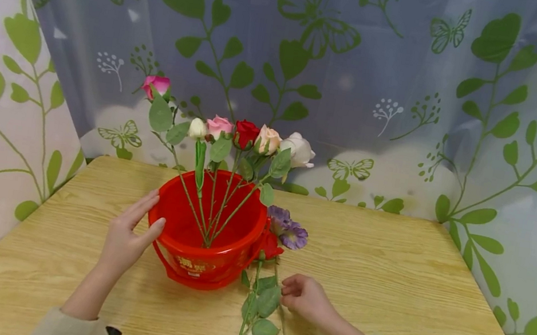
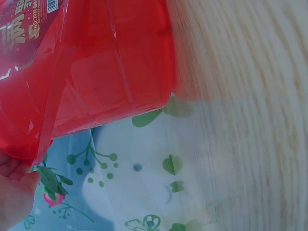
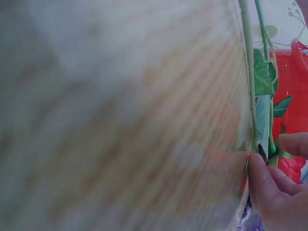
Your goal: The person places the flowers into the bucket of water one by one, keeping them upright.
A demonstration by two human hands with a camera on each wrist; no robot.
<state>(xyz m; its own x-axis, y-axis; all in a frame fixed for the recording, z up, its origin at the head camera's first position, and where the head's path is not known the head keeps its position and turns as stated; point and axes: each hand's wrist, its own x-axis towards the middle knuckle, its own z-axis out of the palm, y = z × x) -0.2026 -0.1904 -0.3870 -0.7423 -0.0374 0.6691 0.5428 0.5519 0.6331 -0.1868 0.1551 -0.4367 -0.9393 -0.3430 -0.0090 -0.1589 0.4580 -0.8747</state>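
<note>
My left hand (image 1: 128, 236) rests against the left rim of a red plastic bucket (image 1: 211, 269), thumb and fingers spread along it. In the left wrist view that hand (image 2: 17, 192) is at the rim, mostly out of frame. Beside the bucket, on the right, lie a red rose (image 1: 269, 246) and a purple flower (image 1: 293, 235) with long stems. My right hand (image 1: 308, 300) is at the purple flower's stem (image 1: 283, 332). In the right wrist view its fingertips (image 3: 257, 166) touch a green stem (image 3: 249, 62) low by the table, with the thumb held apart.
Several artificial flowers stand in the bucket: a magenta rose (image 1: 157, 86), a white bud (image 1: 197, 128), a pink rose (image 1: 219, 126), a red rose (image 1: 245, 134), a peach rose (image 1: 268, 140) and a white rose (image 1: 297, 150). Patterned curtains (image 1: 343, 86) hang behind the wooden table (image 1: 389, 266).
</note>
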